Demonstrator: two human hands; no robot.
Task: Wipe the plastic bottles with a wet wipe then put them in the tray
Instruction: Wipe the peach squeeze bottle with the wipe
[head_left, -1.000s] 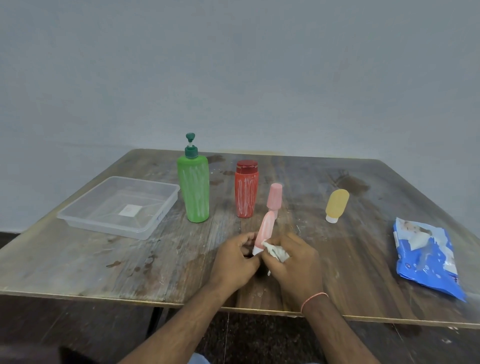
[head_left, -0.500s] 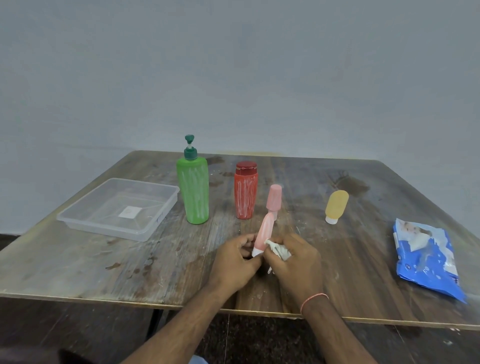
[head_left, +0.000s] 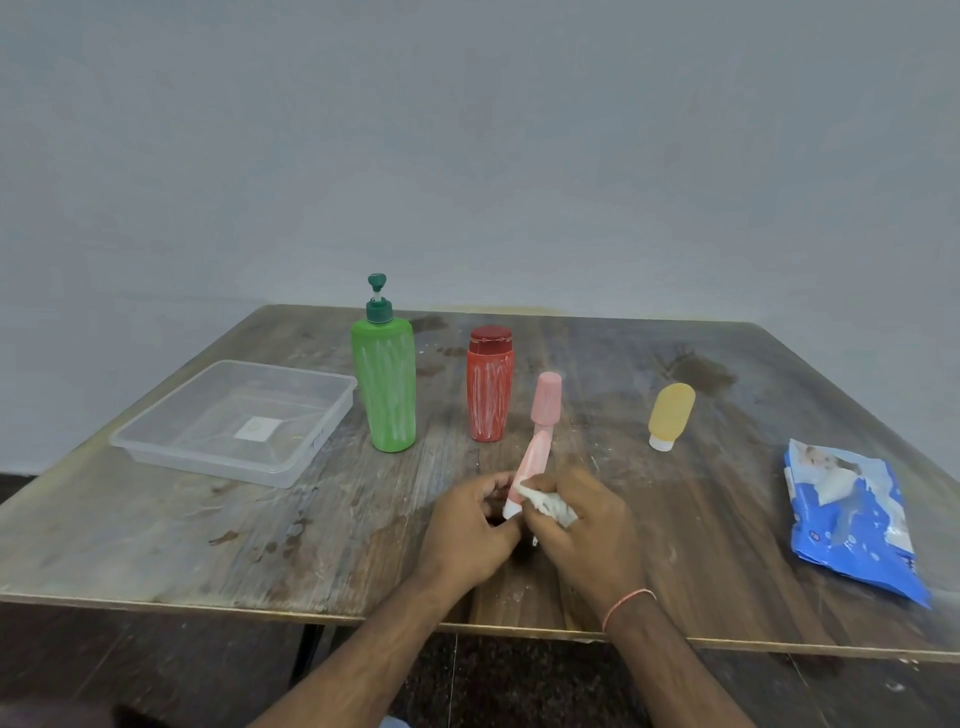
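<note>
Pink bottle in both hands, wipe pressed to its lower end.

Left hand (head_left: 467, 525) curls around the bottom of the pink bottle (head_left: 540, 431), which tilts up and away over the table (head_left: 156, 519); right hand (head_left: 587, 525) pinches the crumpled white wipe (head_left: 550, 506) right against the bottle's base. Green pump bottle (head_left: 384, 384) and red bottle (head_left: 490, 389) stand upright behind, both streaked white. Yellow bottle (head_left: 670, 415) sits cap-down to the right. Clear tray (head_left: 234, 415) waits at left, wipe pack (head_left: 852, 519) at far right.
</note>
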